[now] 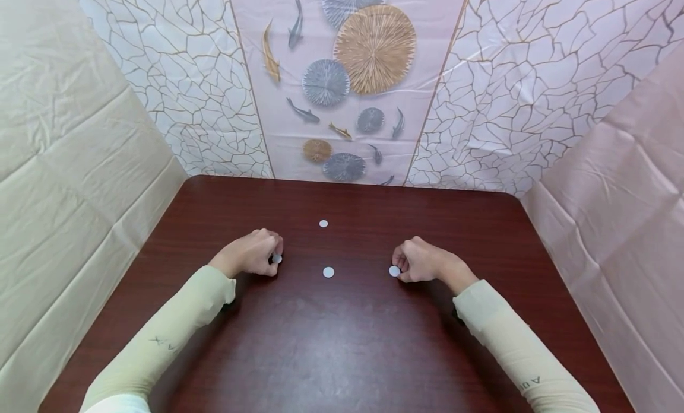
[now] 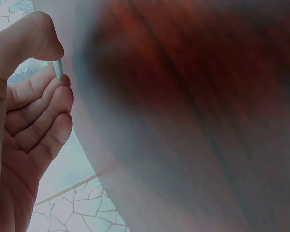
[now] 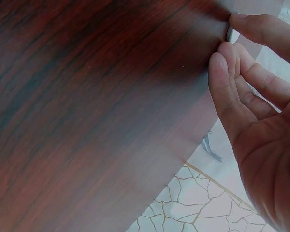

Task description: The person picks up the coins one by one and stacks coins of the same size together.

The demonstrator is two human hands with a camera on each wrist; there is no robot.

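My left hand (image 1: pixel 255 251) pinches a small white round disc (image 1: pixel 276 259) between thumb and fingertip, left of the table's middle. Seen edge-on in the left wrist view, that disc (image 2: pixel 58 70) is thin, and the other fingers are bent beside it. On the right, my right hand (image 1: pixel 422 260) grips another white disc (image 1: pixel 394 271) by its edge, low over the tabletop. Only a sliver of this disc (image 3: pixel 230 32) shows in the right wrist view. Between the hands lie two more flat discs, a farther one (image 1: pixel 323 224) and a nearer one (image 1: pixel 328 272).
The dark red-brown wooden table (image 1: pixel 320 353) has rounded far corners. Behind it hangs a patterned cloth (image 1: pixel 342 146) with fish and round leaf shapes. Pale cloth walls (image 1: pixel 69 164) rise along the left and right sides.
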